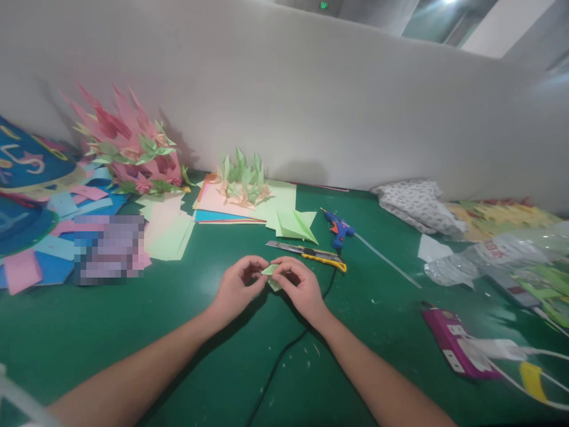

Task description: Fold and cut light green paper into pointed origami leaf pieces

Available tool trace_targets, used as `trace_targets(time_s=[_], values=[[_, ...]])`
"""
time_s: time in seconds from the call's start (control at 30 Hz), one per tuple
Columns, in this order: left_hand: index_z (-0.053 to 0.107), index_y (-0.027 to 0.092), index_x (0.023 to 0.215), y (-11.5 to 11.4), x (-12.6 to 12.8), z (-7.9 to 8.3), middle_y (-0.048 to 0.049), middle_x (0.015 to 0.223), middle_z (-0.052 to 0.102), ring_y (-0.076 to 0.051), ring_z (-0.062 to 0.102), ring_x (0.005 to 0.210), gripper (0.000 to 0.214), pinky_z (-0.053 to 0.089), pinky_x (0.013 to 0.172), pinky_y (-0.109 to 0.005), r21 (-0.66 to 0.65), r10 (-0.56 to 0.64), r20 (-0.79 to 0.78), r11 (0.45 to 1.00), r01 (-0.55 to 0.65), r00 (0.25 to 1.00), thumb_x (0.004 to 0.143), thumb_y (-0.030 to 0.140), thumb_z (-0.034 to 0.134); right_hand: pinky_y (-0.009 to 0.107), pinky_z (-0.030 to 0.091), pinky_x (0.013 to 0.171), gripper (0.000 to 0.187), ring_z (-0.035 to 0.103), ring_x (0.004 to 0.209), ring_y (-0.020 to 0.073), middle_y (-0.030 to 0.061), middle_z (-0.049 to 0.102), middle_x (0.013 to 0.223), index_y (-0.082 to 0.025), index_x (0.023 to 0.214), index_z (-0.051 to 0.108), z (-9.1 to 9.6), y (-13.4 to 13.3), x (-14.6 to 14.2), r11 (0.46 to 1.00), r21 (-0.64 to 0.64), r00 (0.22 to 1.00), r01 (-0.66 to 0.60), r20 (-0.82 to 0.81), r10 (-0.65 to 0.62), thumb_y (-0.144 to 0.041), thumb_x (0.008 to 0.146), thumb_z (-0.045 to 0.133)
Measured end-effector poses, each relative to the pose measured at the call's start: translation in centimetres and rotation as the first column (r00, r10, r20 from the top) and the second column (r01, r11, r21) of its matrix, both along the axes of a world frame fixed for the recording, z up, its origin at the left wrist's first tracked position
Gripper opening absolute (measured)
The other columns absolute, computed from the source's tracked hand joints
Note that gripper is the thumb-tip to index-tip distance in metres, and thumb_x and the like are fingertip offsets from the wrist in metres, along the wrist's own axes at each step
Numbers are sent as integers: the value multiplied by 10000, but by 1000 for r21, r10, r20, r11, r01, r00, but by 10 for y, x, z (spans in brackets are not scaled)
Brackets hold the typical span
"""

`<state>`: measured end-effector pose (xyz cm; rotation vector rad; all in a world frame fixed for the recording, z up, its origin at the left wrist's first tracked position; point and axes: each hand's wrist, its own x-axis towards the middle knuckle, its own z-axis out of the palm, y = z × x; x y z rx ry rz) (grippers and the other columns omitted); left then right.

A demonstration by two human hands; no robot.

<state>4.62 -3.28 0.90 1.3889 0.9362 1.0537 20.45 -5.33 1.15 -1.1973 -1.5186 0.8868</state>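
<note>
Between my two hands is a small folded piece of light green paper [271, 271], held a little above the green table. My left hand [240, 286] pinches its left side with thumb and fingertips. On the other side my right hand [300, 287] grips it the same way, hiding part of it. Just beyond the right hand lies a yellow utility knife [311, 254] with its blade out. Behind that rests a blue glue gun [338, 230] with a long clear glue stick [389, 261] in its back. Folded green paper sheets [291, 225] lie nearby.
A green and peach paper crown [242, 181] sits on stacked coloured paper [213, 214]. Further left stand a pink paper crown [133, 145] and pale paper sheets [166, 234]. At right are a plastic bottle [493, 252] and a purple power strip [457, 341]. A black cord [280, 356] crosses the table.
</note>
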Motion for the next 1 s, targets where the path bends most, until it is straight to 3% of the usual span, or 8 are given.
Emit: trace_targets(time_s=[0.27,0.63,1.0], values=[[475,182,988,-1,4,1,-28,914,539,-123,544,856,358,469,707,-216,-131,-69,121,988,85,990,681,221,654,324,458,819,45,578,914,184,46,625,956,-218,755,641,2,-1,-2,997,78,997,24,68,-29,-202,778,606],[467,177,946,0,4,2,3,836,524,-107,534,780,377,445,699,-222,-232,-23,190,970,68,982,632,179,676,346,476,836,110,584,932,189,51,622,984,-235,813,666,2,-3,-3,981,193,986,31,153,-61,-183,798,570],[414,187,978,-3,4,2,42,750,520,-84,540,694,390,422,631,-190,-248,-3,196,967,52,981,678,212,662,334,484,822,107,561,974,190,61,591,1026,-224,822,628,-1,-3,-2,989,145,988,-10,155,-12,-180,821,531]])
